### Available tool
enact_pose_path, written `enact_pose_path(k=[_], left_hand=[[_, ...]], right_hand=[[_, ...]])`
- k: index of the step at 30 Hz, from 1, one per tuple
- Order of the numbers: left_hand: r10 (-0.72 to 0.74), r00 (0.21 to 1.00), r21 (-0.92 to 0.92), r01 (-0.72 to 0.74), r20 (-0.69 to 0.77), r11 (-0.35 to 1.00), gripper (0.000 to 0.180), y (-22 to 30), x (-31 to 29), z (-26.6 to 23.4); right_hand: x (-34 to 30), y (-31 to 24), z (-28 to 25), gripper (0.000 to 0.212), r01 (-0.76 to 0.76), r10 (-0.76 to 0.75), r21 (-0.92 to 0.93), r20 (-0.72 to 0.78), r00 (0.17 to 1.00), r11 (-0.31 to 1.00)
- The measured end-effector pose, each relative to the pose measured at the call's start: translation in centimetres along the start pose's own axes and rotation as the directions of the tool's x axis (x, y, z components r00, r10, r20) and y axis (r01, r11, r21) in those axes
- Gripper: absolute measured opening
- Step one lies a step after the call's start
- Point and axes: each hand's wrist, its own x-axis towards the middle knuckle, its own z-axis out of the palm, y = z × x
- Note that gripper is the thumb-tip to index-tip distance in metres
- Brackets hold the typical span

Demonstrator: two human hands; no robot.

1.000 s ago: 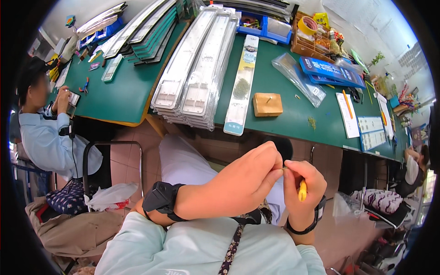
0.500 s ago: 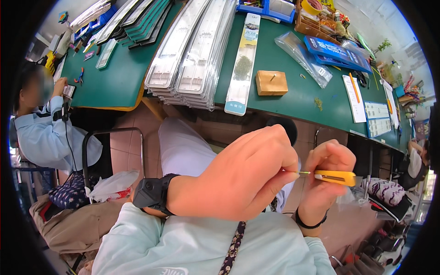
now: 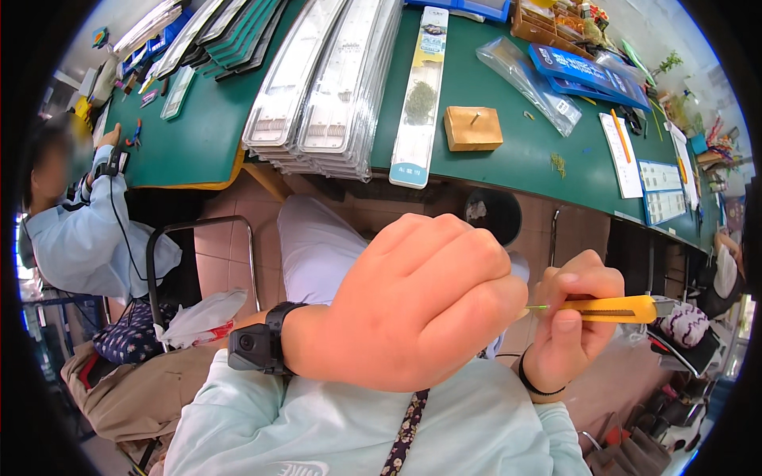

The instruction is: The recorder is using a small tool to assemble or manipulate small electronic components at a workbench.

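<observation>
Working a green strand [image 3: 538,307] seems the step: in the head view it lies between the left hand [image 3: 421,297], apparently pinching it, and the right hand [image 3: 567,341], clamped around a yellow cutter [image 3: 615,309]. The next move calls for steady tension.

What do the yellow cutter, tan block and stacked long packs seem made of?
Yellow cutter: probably smooth plastic; even, bright colour. Tan block: perhaps wood, fairly matte, given its brown colour, though no grain shows clearly. Stacked long packs: outer covering likely clear, glossy plastic; edges catch bright reflections.
</observation>
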Motion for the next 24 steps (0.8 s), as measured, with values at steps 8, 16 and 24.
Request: enact_pose_path(k=[8,16,24], left_hand=[[0.069,0.998,0.075,-0.068,-0.008,0.995,0.033,-0.11,0.00,0.50],[0.059,0.998,0.091,-0.060,0.013,0.994,0.035,-0.14,-0.16,0.66],[0.038,0.999,0.032,-0.038,0.017,0.999,0.032,0.24,-0.44,0.71]], right_hand=[[0.70,-0.97,0.53,0.026,-0.068,0.072,-0.035,0.126,0.989,0.997],[0.89,-0.47,0.65,0.032,0.074,-0.063,-0.061,0.171,0.983,0.995],[0.65,-0.59,0.49,0.035,0.157,-0.131,-0.123,0.199,0.971,0.980]])
